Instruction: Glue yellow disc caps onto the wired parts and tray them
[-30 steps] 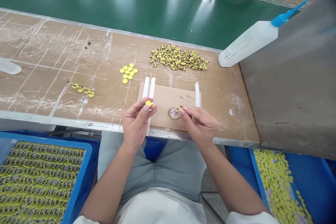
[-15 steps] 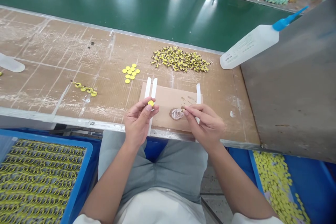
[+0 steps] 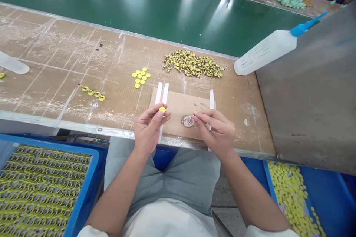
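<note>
A worker's left hand (image 3: 150, 127) pinches a small yellow disc (image 3: 162, 109) between thumb and forefinger above a cardboard sheet (image 3: 180, 113) on a scuffed workbench (image 3: 55, 44), the other fingers loosely curled. The right hand (image 3: 215, 129) is poised just beside a small glass dish (image 3: 188, 121) on the sheet, its fingertips (image 3: 195, 116) drawn together; whether they grip anything is too small to tell. White strips (image 3: 164, 92) lie along the sheet's sides. Beyond it sit a loose heap of small yellow-and-dark parts (image 3: 193, 64), a tight cluster of yellow discs (image 3: 141, 77) and a short line of yellow rings (image 3: 93, 93). Below the bench, a blue tray (image 3: 96, 170) at left is packed with rows of yellow-and-grey pieces (image 3: 41, 192), and a blue bin (image 3: 269, 187) at right holds a deep spread of loose yellow discs (image 3: 292, 192). Both stocks appear far larger than the handful out on the bench, suggesting most of the parts remain unhandled. The bench's front edge (image 3: 111, 130) runs just under the wrists. A steel panel (image 3: 306, 100) closes off the right side, a white squeeze bottle (image 3: 264, 50) lying against it, while open bench stretches left of the sheet toward a green conveyor belt (image 3: 139, 7).
</note>
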The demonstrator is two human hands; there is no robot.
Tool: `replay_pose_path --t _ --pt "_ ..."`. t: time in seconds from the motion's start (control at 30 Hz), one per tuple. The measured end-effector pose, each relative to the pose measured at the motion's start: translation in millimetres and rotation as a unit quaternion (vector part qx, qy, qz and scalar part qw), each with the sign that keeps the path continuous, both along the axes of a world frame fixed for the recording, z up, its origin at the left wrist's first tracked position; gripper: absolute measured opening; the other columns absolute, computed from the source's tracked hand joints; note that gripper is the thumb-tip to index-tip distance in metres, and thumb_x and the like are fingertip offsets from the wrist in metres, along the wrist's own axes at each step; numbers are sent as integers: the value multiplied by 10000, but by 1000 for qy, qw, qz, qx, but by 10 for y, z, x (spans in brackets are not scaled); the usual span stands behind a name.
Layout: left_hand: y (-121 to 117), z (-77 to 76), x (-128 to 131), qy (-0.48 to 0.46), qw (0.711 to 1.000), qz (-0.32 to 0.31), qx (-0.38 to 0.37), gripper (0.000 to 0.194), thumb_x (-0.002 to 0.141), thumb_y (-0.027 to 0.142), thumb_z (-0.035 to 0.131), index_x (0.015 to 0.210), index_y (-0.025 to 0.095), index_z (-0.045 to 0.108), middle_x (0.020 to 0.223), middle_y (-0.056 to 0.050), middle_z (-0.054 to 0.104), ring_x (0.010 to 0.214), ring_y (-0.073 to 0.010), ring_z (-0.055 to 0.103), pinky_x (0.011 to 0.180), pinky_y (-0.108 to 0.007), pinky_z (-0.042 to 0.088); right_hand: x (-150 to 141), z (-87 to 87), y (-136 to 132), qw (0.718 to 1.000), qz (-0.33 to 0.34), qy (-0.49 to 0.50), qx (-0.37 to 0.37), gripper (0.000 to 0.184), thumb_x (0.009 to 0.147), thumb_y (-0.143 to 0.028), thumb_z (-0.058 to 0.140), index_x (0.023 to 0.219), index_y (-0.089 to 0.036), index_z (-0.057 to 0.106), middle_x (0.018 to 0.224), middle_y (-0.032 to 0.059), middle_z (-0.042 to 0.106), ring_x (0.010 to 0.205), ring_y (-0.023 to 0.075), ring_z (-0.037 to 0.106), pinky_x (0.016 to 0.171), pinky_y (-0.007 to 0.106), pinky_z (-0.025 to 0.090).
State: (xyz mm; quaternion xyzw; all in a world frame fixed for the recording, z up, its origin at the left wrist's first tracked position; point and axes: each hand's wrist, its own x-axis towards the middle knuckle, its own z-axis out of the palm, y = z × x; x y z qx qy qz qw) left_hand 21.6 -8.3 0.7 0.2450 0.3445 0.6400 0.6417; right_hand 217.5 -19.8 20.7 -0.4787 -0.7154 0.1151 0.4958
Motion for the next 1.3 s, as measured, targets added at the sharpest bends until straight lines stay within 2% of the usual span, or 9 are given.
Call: replay_pose_path --t 0.13,0.27,0.4,0.5,0.63,0.73,0.83,1.1,1.3 --pt "-10 -4 -5 3 1000 1 -11 234 789 279 832 1017 238 801 1045 -55 778 832 -131 755 814 -219 616 0 20 -22 999 -19 42 -25 189 890 -142 724 1035 -253 771 914 43 732 797 190 689 706 337 583" --pt "-31 11 -29 -3 1000 0 -27 280 758 289 856 1027 240 798 1059 -62 779 842 -136 756 814 -218 617 3 -5 -49 986 -54 128 -90 99 873 -203 762 969 -223 778 938 56 744 846 201 696 763 341 583" --pt "-107 25 -28 -24 999 8 -44 259 754 279 860 1004 243 804 991 -43 789 792 -114 753 758 -172 617 -4 -7 -84 942 -92 259 -191 168 820 -316 829 931 -200 783 876 54 753 784 197 709 748 330 606" --pt "-220 34 23 -44 997 -8 -56 231 786 271 836 1013 245 802 990 -42 792 792 -124 758 738 -180 627 -41 75 -138 914 -89 326 -224 211 801 -356 848 928 -200 783 826 45 744 720 176 697 700 301 603" --pt "-387 96 134 -71 995 -38 -56 201 811 263 816 1011 251 804 976 -43 798 826 -149 767 763 -214 639 -172 273 -272 898 -58 381 -213 146 830 -315 835 933 -225 784 866 39 752 766 169 714 744 282 604" --pt "-476 179 200 -86 994 -50 -49 189 811 264 818 999 265 808 960 -36 803 868 -169 771 812 -248 643 -308 405 -391 901 -26 390 -186 84 889 -239 784 973 -238 776 946 50 763 903 193 732 874 313 595" --pt "-535 245 227 -94 993 -53 -41 184 817 257 813 1000 269 809 970 -34 806 896 -171 771 853 -252 634 -438 484 -477 912 -5 382 -151 126 916 -164 737 1011 -243 763 999 51 757 966 220 731 932 368 591" --pt "-618 306 215 -87 994 -53 -36 187 832 275 800 1018 280 805 981 -30 806 908 -172 771 874 -269 632 -590 513 -528 940 6 317 -123 180 903 -100 723 1012 -234 770 1055 69 749 976 246 728 922 425 610" --pt "-620 292 208 -65 995 -52 -58 215 771 335 848 980 299 814 951 -40 808 875 -214 778 843 -331 656 -588 499 -534 929 8 350 -121 196 914 -119 716 1031 -269 765 1039 50 746 977 247 726 866 423 634"
